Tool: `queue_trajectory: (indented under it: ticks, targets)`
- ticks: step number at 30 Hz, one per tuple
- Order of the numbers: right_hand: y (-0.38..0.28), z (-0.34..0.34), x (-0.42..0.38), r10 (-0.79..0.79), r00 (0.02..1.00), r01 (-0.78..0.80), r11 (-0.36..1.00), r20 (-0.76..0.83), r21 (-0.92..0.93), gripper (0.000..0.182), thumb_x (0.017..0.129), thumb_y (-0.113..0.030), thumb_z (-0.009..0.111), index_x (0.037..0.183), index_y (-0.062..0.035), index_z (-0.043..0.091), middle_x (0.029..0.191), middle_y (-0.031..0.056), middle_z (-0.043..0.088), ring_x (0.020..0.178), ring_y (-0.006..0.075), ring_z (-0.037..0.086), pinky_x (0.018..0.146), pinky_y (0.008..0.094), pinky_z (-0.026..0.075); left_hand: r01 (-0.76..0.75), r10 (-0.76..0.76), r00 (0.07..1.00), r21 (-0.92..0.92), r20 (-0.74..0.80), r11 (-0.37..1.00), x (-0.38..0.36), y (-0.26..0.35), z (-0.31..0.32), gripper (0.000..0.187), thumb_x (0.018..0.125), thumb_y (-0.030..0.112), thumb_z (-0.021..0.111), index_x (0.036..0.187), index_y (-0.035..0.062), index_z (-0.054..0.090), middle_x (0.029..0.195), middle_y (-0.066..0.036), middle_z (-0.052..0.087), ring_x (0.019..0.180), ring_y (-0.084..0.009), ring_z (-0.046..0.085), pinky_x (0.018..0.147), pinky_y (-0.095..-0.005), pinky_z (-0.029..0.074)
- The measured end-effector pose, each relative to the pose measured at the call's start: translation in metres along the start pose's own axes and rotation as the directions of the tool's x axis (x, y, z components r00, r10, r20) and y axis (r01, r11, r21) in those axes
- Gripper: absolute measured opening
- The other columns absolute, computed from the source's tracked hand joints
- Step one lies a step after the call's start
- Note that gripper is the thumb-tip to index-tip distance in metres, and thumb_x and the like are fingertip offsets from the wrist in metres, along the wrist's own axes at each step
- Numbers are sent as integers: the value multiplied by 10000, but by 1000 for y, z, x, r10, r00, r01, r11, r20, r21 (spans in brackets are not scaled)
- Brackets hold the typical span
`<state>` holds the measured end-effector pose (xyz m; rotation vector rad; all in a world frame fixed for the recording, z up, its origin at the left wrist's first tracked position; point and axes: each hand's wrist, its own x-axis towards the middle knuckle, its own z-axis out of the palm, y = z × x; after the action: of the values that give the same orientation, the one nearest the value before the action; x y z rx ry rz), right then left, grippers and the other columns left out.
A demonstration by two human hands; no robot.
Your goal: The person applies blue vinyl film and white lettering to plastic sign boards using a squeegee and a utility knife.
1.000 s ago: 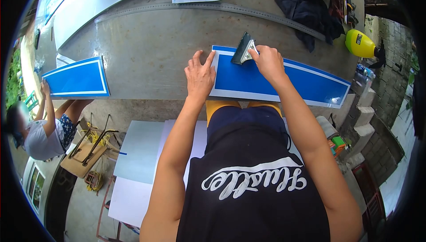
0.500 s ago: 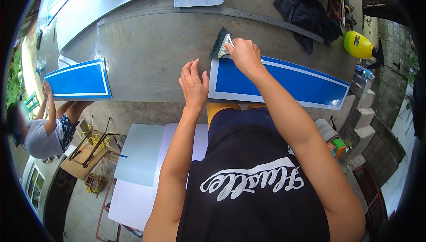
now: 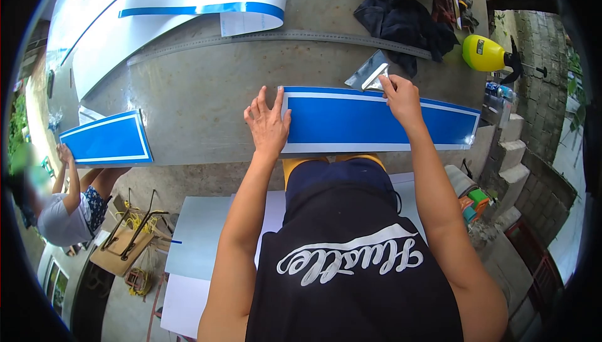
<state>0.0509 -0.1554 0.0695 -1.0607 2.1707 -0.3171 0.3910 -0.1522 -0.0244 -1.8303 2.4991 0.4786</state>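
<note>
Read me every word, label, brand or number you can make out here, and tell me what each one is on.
"Hustle": white script on the black shirt, upside down in this view.
Too small or blurred to read: the markings on the long ruler, the label on the yellow bottle, and the faint print on the curled sheet.

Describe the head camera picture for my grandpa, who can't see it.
A person's right hand holds a scraper at the far edge of a long blue panel on a grey table, while their left hand rests at its left end. At left, another person touches a smaller blue panel. A yellow spray bottle is at right.
</note>
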Motion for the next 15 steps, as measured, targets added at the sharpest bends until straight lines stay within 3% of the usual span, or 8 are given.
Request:
queue_trajectory:
  ticks: [2,3,4,9,15]
  targets:
    - [15,-1,-4,-17,1000,16,999,11,33,484,1037,-425,656,852,22,672,732,223,667,692,427,660,648,459,502,60,-60,998,9,-20,998,3,1,1,672,986,389,687,1611,258,480,1651,-137,344,1457,-326,354,1183,-548,255]
    - [17,-3,-9,-33,999,31,998,31,61,473,1029,-428,657,882,21,674,791,267,661,778,498,637,673,501,496,111,-111,993,-2,-26,994,4,0,4,675,992,386,681,1620,260,468,1654,-141,348,1470,-339,345,1183,-555,248]
    - [18,-4,-11,-101,995,100,994,18,50,462,1025,-430,653,902,14,685,846,280,676,855,519,638,706,533,499,112,-113,993,-8,-43,994,6,2,4,682,993,383,679,1625,253,459,1655,-142,354,1480,-342,341,1182,-559,247]
    - [21,5,-10,-137,990,134,988,34,81,392,999,-401,669,954,-17,731,958,248,749,933,474,703,817,547,537,9,-18,997,116,73,993,9,22,-3,679,1003,363,667,1624,192,451,1677,-135,335,1491,-339,352,1189,-569,259]
    - [27,9,23,-291,955,293,956,55,-20,341,1009,-394,663,995,-59,724,998,154,758,1019,381,710,931,537,451,227,-221,973,96,-62,969,6,27,-12,653,1015,356,657,1614,192,458,1631,-132,387,1495,-345,366,1199,-576,264]
